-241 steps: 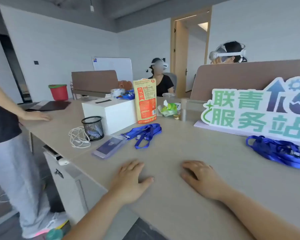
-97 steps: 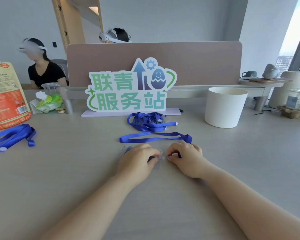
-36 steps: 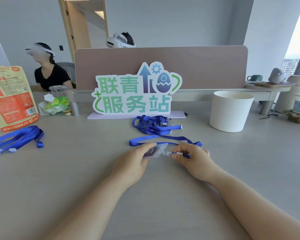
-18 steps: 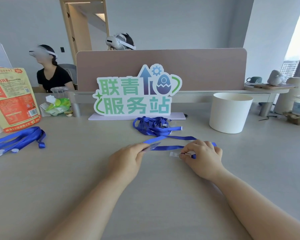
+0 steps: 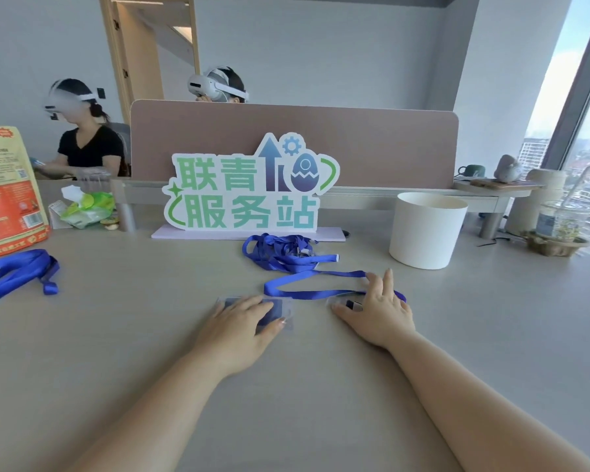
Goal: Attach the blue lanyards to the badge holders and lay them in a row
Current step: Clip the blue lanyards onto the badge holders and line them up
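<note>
A clear badge holder [image 5: 281, 309] lies flat on the desk with my left hand [image 5: 241, 327] resting palm-down on it, fingers spread. A blue lanyard [image 5: 309, 284] lies in a long loop just behind it. The lanyard's clip end [image 5: 348, 303] sits by the thumb of my right hand [image 5: 380, 310], which lies flat over the strap. I cannot tell whether clip and holder are joined. A pile of blue lanyards [image 5: 280, 250] lies behind, in front of the sign. Another blue lanyard bunch [image 5: 16, 270] is at the far left.
A green-lettered standing sign [image 5: 249, 192] and a brown divider [image 5: 372, 148] close off the back. A white round pot [image 5: 426, 229] stands at the right, an orange bag [image 5: 4, 192] and a tissue pack [image 5: 87, 206] at the left. Two people sit beyond.
Both hands have lowered to the desk and flattened out. The badge holder, pinched in my left fingers before, now lies under that hand. The clip end now lies by my right thumb.
</note>
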Available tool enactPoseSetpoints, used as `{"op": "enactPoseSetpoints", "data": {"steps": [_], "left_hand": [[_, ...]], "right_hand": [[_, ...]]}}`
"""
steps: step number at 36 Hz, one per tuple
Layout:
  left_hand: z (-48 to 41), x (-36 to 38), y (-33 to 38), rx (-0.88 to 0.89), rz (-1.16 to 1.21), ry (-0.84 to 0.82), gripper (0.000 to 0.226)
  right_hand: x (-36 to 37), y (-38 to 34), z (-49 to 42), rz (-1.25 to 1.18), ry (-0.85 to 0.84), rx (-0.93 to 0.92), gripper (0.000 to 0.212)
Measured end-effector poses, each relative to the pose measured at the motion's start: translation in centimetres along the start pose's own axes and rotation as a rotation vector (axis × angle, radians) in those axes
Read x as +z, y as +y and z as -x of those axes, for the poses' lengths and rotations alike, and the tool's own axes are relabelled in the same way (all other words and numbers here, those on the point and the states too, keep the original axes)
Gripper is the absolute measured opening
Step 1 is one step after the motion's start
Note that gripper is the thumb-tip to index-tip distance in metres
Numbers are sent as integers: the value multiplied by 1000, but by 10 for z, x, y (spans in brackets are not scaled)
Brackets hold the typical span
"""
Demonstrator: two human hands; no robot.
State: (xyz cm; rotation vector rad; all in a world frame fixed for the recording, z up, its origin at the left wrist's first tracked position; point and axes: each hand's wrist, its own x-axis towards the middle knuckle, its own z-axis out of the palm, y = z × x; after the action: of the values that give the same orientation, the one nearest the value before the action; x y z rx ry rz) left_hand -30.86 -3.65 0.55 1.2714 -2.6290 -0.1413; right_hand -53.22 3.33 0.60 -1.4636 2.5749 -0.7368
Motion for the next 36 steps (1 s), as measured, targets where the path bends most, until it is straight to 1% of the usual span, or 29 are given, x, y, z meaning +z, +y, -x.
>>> {"op": "enactPoseSetpoints", "data": {"steps": [2, 4, 5, 6, 8, 9, 11, 15, 17, 18, 20, 21, 22, 23, 24, 26, 29, 30, 33, 36], "left_hand": [[1, -1, 1, 10, 26, 4, 59], [4, -4, 3, 28, 59, 34, 81], [4, -5, 4, 34, 69, 43, 91], [4, -5, 3, 33, 82, 48, 94], [4, -4, 2, 29, 103, 51, 87], [4, -5, 2, 31, 105, 46, 84], [3, -6, 3, 35, 114, 43, 89], [2, -6, 3, 35, 135, 29, 92], [2, -8, 7, 52, 118, -2, 87], [2, -9, 9, 55, 110, -17, 77], [1, -12, 16, 69, 94, -26, 52], [0, -12, 18, 76, 90, -36, 51], [-2, -11, 19, 87, 81, -51, 59], [-4, -10, 20, 100, 62, -60, 68], [-6, -9, 21, 106, 47, -66, 69], [-9, -5, 22, 123, 35, -67, 54], [-11, -3, 24, 136, 18, -64, 50], [-12, -3, 26, 132, 10, -62, 50], [-25, 0, 37, 141, -3, -87, 52], [-53, 13, 60, 191, -1, -118, 54]], "right_hand": [[-1, 0, 0, 47, 11, 25, 103], [-1, 0, 0, 107, 32, 35, 102], [-1, 1, 0, 143, 48, 25, 94], [-1, 2, 1, 179, 69, 3, 80], [-2, 3, 2, 224, 104, -48, 52], [-3, 5, 2, 226, 122, -65, 42], [-6, 7, 3, 199, 150, -77, 34], [-12, 15, 1, 161, 132, -90, 34], [-16, 21, 0, 9, 151, -119, 31], [-19, 24, 0, -136, 156, -120, 27], [-30, 28, 4, -523, 135, -54, 21], [-35, 31, 6, -723, 117, 6, 21], [-40, 34, 6, -901, 100, 63, 22], [-45, 37, 4, -1044, 91, 108, 23], [-48, 41, 2, -1158, 95, 128, 23], [-53, 48, -2, -1348, 129, 141, 22], [-58, 54, -8, -1521, 146, 200, 26], [-60, 55, -11, -1547, 141, 221, 23], [-67, 55, -25, -1523, 107, 265, 16], [-71, 61, -44, -1472, 156, 319, 19]]}}
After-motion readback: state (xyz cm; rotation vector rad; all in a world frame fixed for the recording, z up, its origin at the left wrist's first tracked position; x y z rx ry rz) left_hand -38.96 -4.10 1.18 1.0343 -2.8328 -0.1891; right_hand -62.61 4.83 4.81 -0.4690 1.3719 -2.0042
